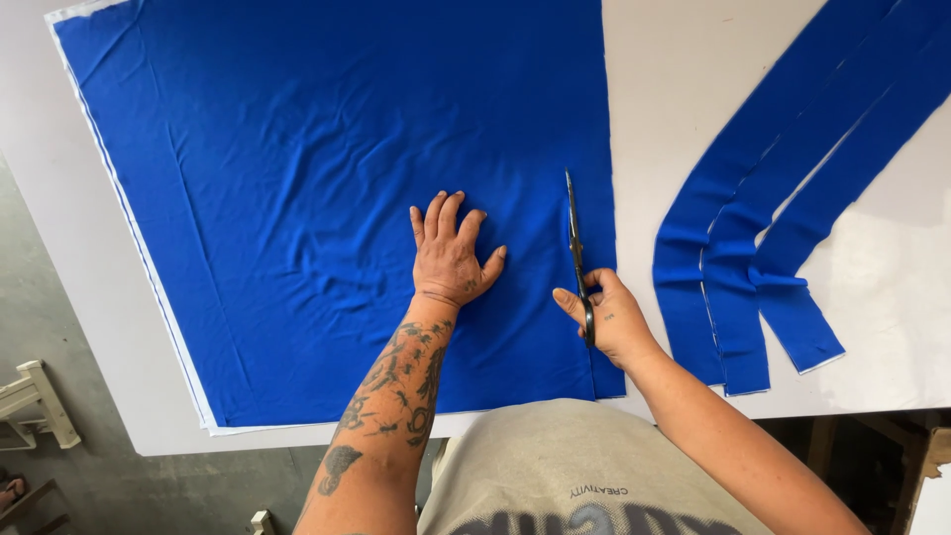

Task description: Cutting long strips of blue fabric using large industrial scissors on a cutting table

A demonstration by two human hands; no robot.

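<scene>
Left hand lies flat, fingers spread, forearm tattooed; right hand is curled in a closed grip, arm bare.

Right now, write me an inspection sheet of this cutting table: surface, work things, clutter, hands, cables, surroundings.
Surface: white table, flat, bare at its edges.
Work things: blue fabric sheet spread flat, lightly wrinkled; scissors cutting near its right edge.
Clutter: three cut blue strips lying side by side at the right.
Hands: left hand pressed flat on the fabric; right hand gripping the scissor handles.
Cables: nothing seen.
Surroundings: grey floor; pale wooden frame at lower left.
</scene>
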